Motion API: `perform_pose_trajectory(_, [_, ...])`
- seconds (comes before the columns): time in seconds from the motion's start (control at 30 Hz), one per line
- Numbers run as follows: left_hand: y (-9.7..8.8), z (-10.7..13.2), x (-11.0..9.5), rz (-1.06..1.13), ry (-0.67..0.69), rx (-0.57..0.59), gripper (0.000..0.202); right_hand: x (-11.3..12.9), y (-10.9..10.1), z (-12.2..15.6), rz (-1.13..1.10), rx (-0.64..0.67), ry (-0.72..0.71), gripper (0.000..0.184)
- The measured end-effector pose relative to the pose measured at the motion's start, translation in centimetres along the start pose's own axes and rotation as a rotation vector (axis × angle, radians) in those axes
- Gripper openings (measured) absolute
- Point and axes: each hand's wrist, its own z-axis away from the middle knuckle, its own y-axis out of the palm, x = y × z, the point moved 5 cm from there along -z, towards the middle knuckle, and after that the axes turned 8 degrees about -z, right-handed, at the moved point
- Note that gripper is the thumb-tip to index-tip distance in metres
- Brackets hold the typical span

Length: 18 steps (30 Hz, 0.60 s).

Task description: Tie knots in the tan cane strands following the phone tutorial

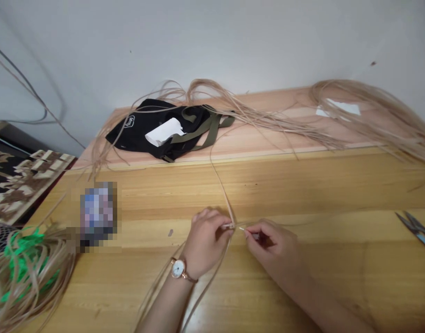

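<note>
Near the middle of the table, my left hand (207, 238), with a watch (178, 268) on its wrist, is closed on thin tan cane strips (226, 203). The strips cross at its thumb and fingertips, one running up toward the back and others trailing down past the wrist. Just to the right, my right hand (273, 245) pinches a thin piece with a pale tip (242, 228); the rest of it is hidden in the fingers, so I cannot tell if it is a cane end or a small tool. The tip points at the crossing, a small gap apart.
Behind lie a black bag (157, 125) with white paper (164, 131) and long cane bundles (281, 120). Scissors-like blades (418, 229) rest at the right edge. A cane coil with green ties (28, 273) and a blurred-out item (98, 212) are at left.
</note>
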Motion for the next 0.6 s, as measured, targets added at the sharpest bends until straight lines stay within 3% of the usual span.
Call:
perform_pose_trajectory(0.27, [0.7,0.4,-0.5,0.325,-0.058,0.004,0.009,1.1,-0.4,0.9,-0.047,-0.055,0.049,0.012])
perform_pose_trajectory(0.6, [0.2,0.7,-1.1,0.300,-0.053,-0.067,0.009,0.8,-0.2,1.4,-0.060,-0.147,0.148,0.012])
